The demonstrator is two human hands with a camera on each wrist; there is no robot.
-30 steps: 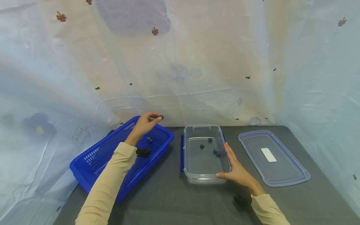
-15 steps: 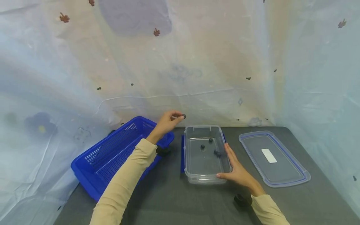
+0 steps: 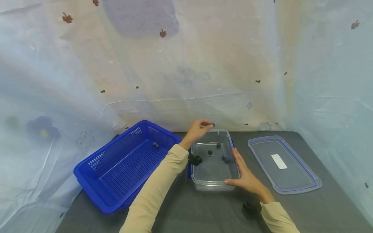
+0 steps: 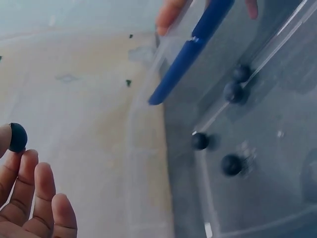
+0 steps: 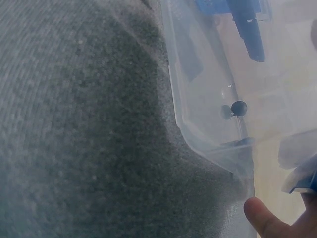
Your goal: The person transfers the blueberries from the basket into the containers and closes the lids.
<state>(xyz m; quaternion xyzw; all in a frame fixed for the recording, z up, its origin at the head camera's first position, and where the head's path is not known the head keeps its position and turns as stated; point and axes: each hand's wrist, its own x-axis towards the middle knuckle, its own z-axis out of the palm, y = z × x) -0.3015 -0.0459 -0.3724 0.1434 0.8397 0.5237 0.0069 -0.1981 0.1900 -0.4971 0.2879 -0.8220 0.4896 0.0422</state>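
Observation:
My left hand (image 3: 201, 127) pinches a small dark blue ball (image 3: 213, 124) between thumb and fingertips, above the far rim of the clear plastic container (image 3: 197, 174). In the left wrist view the ball (image 4: 18, 137) sits at my fingertip, with the container (image 4: 148, 163) below. Several dark balls (image 3: 209, 151) lie on the container floor, also visible in the left wrist view (image 4: 231, 164). My right hand (image 3: 243, 173) lies flat with straight fingers against the container's right wall. The right wrist view shows the container's corner (image 5: 198, 134) and one ball (image 5: 239, 107) inside.
A blue slotted basket (image 3: 96, 174) stands to the left with two dark balls (image 3: 156, 145) at its far end. The container's clear lid (image 3: 294, 181) with a blue seal lies to the right on the grey table (image 3: 204, 210). A pale floral sheet (image 3: 186, 64) hangs behind.
My left hand has carried the dark ball rightward from above the blue basket to above the clear container's far rim. The right hand has stayed against the container.

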